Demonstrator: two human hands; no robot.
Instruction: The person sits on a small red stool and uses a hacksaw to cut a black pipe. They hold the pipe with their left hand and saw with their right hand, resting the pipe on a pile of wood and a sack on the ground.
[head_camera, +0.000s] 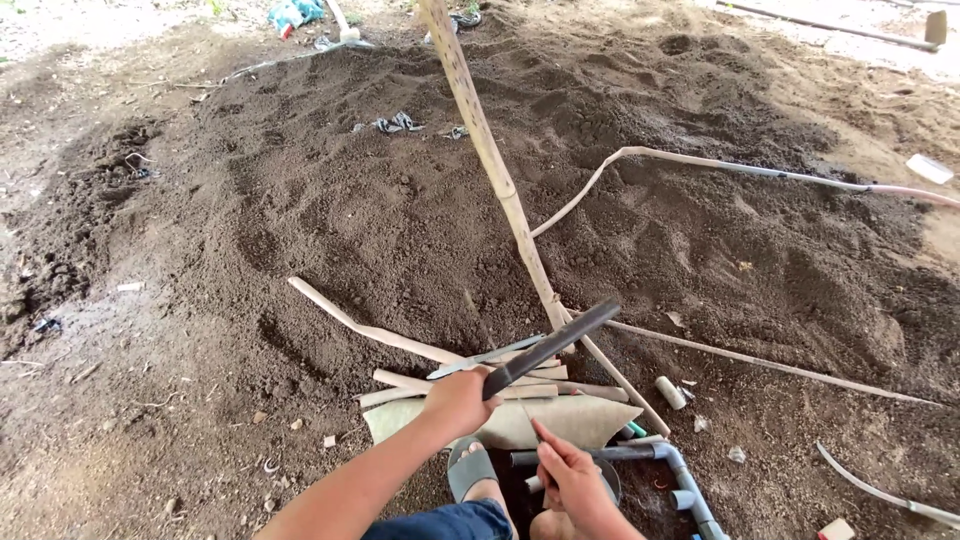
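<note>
On bare dark soil (330, 220) outdoors, left hand (458, 400) fingers clamp a machete (550, 348); right hand (572, 478) fingers pinch a stick (533, 430).

Both hands, left (458, 398) and right (570, 470), are clenched.

The bamboo pole (487, 150) runs past the top edge; small grey scraps (397, 123) on the soil stay unidentifiable.

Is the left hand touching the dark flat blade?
Touching: in the head view the left hand is closed around one end of the dark flat blade.
</note>
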